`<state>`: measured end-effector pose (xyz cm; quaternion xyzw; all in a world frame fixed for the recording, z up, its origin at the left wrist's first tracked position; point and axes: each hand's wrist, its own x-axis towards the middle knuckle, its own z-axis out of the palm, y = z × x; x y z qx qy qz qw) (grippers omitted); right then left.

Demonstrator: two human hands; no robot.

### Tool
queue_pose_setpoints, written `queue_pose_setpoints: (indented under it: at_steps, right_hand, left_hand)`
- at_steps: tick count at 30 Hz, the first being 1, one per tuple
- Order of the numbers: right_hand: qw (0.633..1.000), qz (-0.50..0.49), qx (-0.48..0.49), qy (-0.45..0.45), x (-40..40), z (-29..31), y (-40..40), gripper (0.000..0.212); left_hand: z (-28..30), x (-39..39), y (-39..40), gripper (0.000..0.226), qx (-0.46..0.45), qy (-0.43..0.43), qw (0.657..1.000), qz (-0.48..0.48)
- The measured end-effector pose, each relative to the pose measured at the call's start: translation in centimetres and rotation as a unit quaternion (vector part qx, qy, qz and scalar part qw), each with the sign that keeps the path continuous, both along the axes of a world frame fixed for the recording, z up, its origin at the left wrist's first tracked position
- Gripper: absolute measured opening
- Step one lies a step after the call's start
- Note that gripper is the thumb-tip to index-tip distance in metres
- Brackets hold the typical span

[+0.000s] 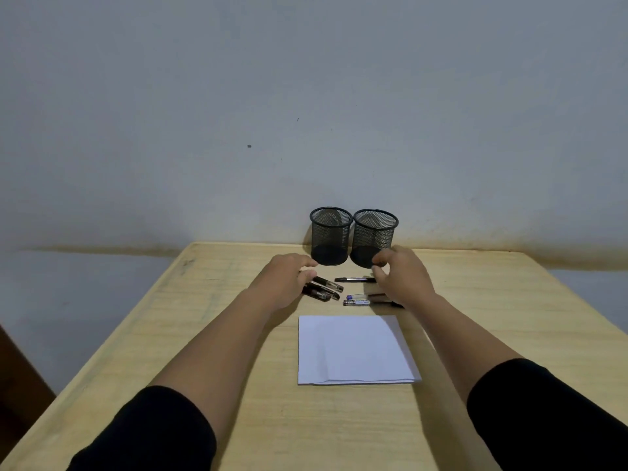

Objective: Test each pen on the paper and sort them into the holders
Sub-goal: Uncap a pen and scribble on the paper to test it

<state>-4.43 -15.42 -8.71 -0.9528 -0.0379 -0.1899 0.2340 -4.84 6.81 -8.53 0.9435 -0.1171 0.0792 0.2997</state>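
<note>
Left hand: my left hand (285, 277) hovers over the dark pens (323, 289) at the left of the cluster, fingers loosely curved; whether it touches one, I cannot tell.
Right hand: my right hand (401, 277) reaches between the right holder (373, 237) and the single black pen (355, 279), thumb and fingers apart in a half-open pinch, holding nothing that I can see.
Pens: all lie flat on the table, between holders and paper; two blue-marked pens (356, 299) sit partly under my right hand.
Holders: the left holder (330, 236) and the right one stand upright, side by side against the wall, both looking empty, so I judge sorting has not begun.
Paper: the white sheet (355, 350) lies nearest me, unmarked, handy for test strokes.
Surface: a pale wooden table (204, 334), matte, grain showing.
Room: a plain grey wall (306, 96) with stains along its base.
</note>
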Motion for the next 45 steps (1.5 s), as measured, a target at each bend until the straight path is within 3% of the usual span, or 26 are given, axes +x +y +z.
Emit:
queue_pose_setpoints:
  at_steps: [6,8,17,25,27,30,33,35,39,43,45]
  right_hand:
    - [0.993,0.116,0.01,-0.007,-1.2,-0.1,4.6,0.022]
    - [0.991,0.135,0.006,0.004,-1.2,-0.4,6.0,0.022]
    - [0.987,0.142,-0.075,0.018,-0.2,-1.5,8.4,0.024]
    - [0.989,0.139,-0.034,0.02,0.1,-2.5,8.1,0.022]
    - [0.99,0.141,0.015,0.005,0.1,-1.8,8.0,0.018]
    - [0.975,0.135,0.174,0.016,0.1,-0.1,7.8,0.013]
    - [0.897,0.152,0.414,0.041,-0.4,1.6,8.1,0.01]
    - [0.849,0.153,0.504,0.045,-0.9,2.5,8.4,0.013]
    - [0.825,0.171,0.539,0.027,-1.7,4.1,8.1,0.015]
    - [0.85,0.232,0.472,0.043,-2.8,5.2,7.0,0.015]
    - [0.879,0.252,0.403,0.041,-3.6,5.4,6.6,0.017]
  left_hand:
    - [-1.8,-0.1,2.5,0.028,-0.055,0.031,0.998,0.007]
    - [-2.4,0.1,3.1,0.03,-0.015,0.02,1.0,0.011]
    - [-3.5,1.2,3.6,0.023,0.033,-0.025,0.999,0.015]
    - [-3.8,1.3,3.4,0.015,-0.002,-0.025,0.999,0.045]
    - [-3.4,1.0,3.4,0.015,-0.056,-0.036,0.996,0.056]
    - [-1.8,0.2,3.0,0.014,-0.166,-0.075,0.98,0.074]
    - [-0.1,-0.7,1.9,0.014,-0.324,-0.051,0.94,0.092]
    - [0.8,-1.2,1.1,0.014,-0.375,-0.022,0.924,0.074]
    - [2.6,-1.9,0.4,0.013,-0.369,-0.028,0.928,0.034]
    - [4.4,-2.1,-0.1,0.023,-0.364,-0.076,0.927,0.05]
    - [5.2,-2.7,-1.0,0.024,-0.376,-0.074,0.923,0.032]
